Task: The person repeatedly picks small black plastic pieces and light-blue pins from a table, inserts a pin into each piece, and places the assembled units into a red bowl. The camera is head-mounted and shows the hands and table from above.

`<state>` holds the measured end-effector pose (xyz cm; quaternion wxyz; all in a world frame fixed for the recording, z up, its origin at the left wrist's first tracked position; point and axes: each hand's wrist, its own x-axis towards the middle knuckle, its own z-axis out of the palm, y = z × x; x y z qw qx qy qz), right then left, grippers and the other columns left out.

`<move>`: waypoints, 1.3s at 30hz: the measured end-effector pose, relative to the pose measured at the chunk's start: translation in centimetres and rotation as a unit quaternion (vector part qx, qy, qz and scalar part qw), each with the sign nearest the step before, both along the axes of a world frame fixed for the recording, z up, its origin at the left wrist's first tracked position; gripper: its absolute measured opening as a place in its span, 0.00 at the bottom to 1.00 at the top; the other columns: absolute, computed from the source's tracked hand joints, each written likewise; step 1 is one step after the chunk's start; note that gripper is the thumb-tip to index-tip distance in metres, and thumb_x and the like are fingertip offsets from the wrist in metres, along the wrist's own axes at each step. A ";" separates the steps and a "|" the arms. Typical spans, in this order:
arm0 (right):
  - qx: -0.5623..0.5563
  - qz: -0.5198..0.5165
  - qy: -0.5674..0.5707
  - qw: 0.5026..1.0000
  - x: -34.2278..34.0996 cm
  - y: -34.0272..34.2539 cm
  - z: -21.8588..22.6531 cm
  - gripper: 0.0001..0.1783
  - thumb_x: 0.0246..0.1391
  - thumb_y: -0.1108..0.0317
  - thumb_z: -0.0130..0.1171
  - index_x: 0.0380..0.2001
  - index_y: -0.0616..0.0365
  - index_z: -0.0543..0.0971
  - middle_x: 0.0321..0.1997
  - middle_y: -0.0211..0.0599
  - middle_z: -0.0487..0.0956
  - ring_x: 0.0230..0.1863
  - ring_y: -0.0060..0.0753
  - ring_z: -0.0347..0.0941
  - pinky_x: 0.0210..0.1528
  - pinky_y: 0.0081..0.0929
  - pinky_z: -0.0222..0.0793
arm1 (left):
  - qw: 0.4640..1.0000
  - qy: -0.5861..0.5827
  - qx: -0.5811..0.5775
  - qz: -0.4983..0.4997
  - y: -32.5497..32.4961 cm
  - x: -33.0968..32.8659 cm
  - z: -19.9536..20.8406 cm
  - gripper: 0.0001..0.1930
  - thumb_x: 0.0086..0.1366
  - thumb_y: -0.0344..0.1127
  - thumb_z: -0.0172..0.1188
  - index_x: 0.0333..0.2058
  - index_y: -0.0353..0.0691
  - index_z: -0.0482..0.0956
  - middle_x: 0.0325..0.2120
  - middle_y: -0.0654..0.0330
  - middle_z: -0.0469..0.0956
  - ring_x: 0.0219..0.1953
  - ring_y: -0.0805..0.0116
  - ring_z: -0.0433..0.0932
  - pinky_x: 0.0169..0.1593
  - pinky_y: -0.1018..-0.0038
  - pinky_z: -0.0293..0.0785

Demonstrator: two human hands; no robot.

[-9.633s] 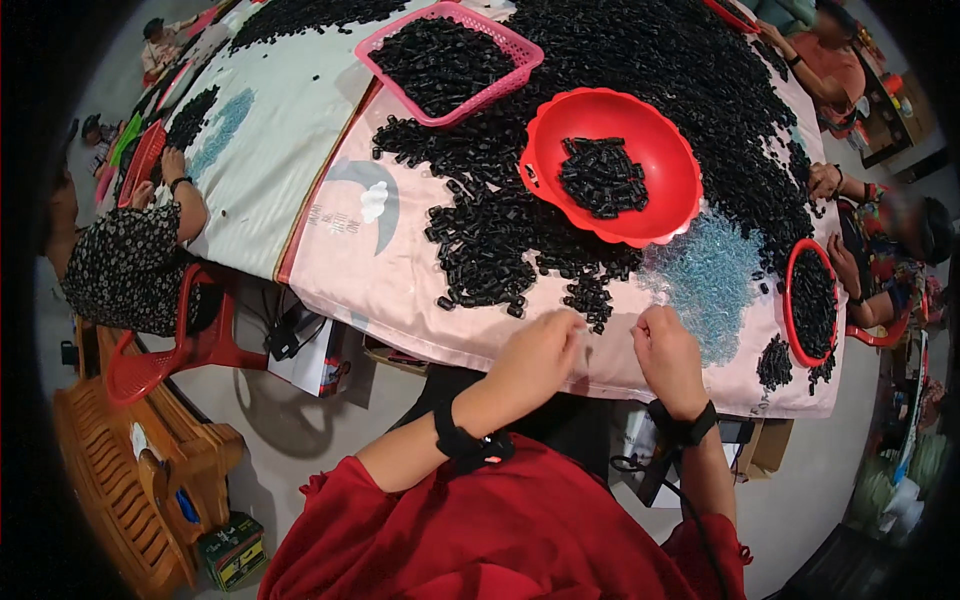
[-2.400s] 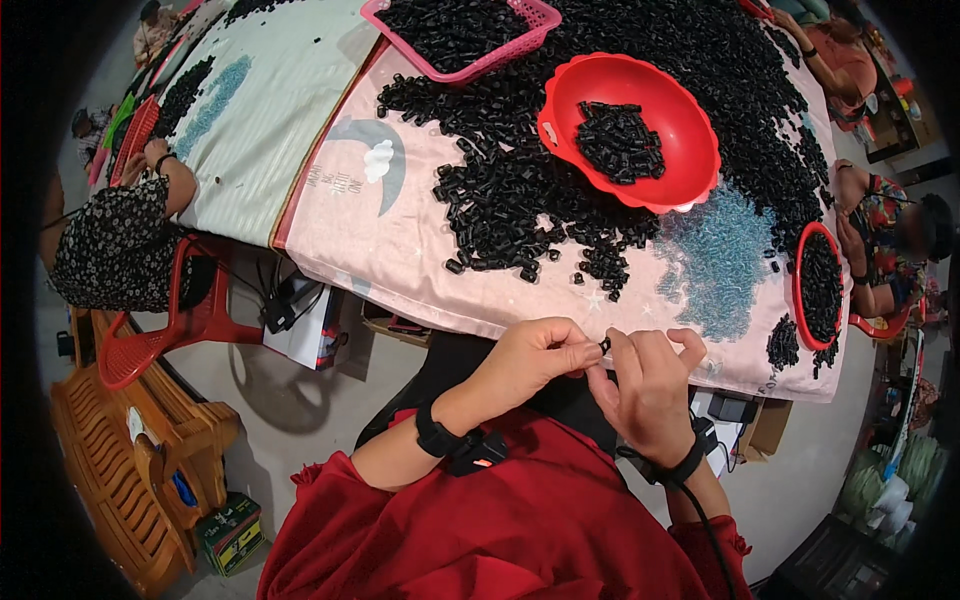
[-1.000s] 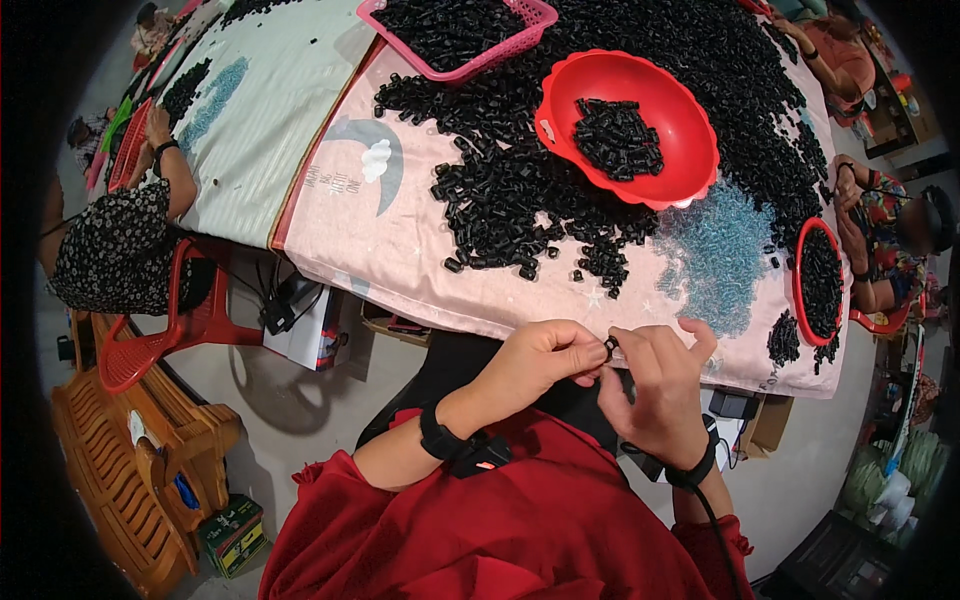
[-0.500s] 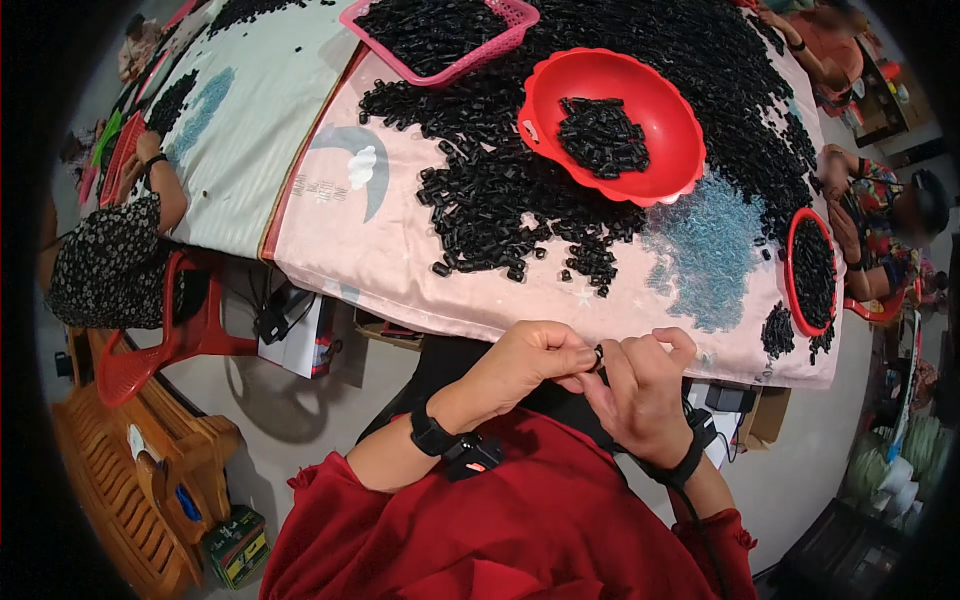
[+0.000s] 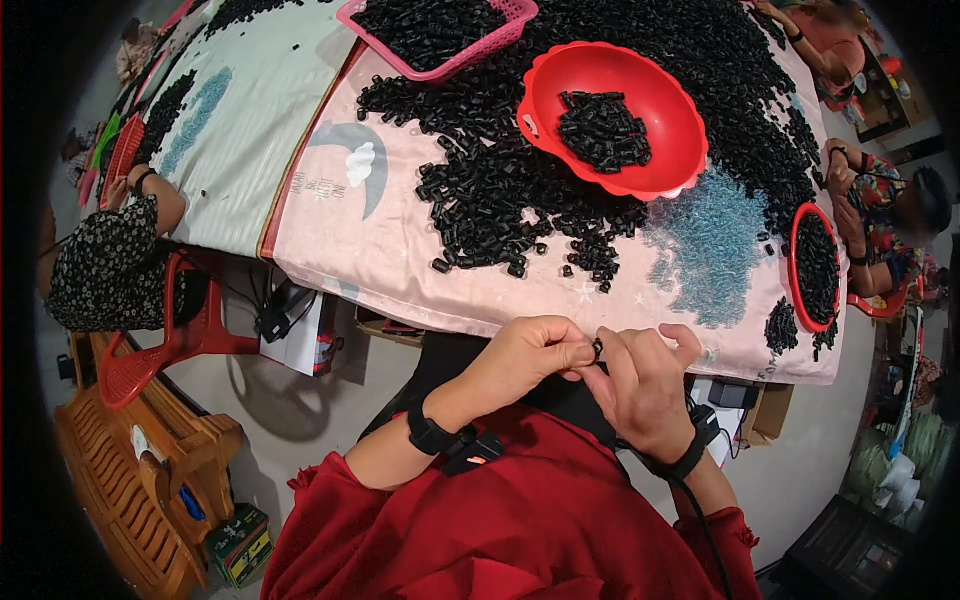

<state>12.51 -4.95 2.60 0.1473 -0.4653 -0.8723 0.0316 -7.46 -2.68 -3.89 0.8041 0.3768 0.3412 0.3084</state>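
Observation:
Between my fingertips is a small black plastic piece (image 5: 598,349), mostly covered by the fingers. My left hand (image 5: 535,357) pinches it from the left with thumb and forefinger. My right hand (image 5: 645,385) closes on it from the other side, its little finger raised. Both hands meet just off the table's near edge, above my lap. Beyond them lie loose black plastic pieces (image 5: 480,215) and a heap of small clear bluish parts (image 5: 710,260). A red scalloped bowl (image 5: 665,120) with a pile of black pieces inside stands among them.
A pink basket (image 5: 527,22) full of black pieces is at the back. To the right, a red-rimmed tray (image 5: 797,285) holds more. People work at the left and right sides. A red chair (image 5: 205,325) and wooden bench (image 5: 130,480) stand at left.
My hands stay together on the small black piece, with only slight shifts of the fingers. At the left, another person's hand has moved a little lower.

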 end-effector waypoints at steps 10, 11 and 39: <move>0.032 0.010 0.049 0.998 0.1 -1.0 -0.8 0.24 0.52 0.60 0.76 0.47 0.62 0.81 0.36 0.34 0.75 0.39 0.35 0.74 0.56 0.46 0.57 | 0.991 -0.071 -0.113 0.029 -0.5 0.9 0.2 0.12 0.76 0.38 0.64 0.42 0.32 0.83 0.35 0.61 0.84 0.35 0.75 0.83 0.41 0.77 0.83; -0.005 0.004 0.041 0.999 0.2 -0.6 -0.3 0.24 0.52 0.61 0.76 0.48 0.62 0.81 0.37 0.35 0.76 0.41 0.35 0.75 0.57 0.47 0.57 | 0.990 -0.071 -0.112 0.040 -0.5 0.9 0.2 0.12 0.76 0.38 0.64 0.43 0.32 0.83 0.35 0.60 0.84 0.36 0.75 0.83 0.42 0.76 0.83; 0.127 -0.231 0.089 0.961 8.9 9.7 -7.9 0.04 0.57 0.72 0.67 0.37 0.52 0.83 0.37 0.32 0.80 0.41 0.39 0.76 0.51 0.40 0.57 | 0.990 -0.133 -0.054 0.006 -0.5 -0.9 -2.0 0.23 0.74 0.52 0.62 0.50 0.34 0.81 0.38 0.59 0.84 0.38 0.72 0.84 0.46 0.72 0.82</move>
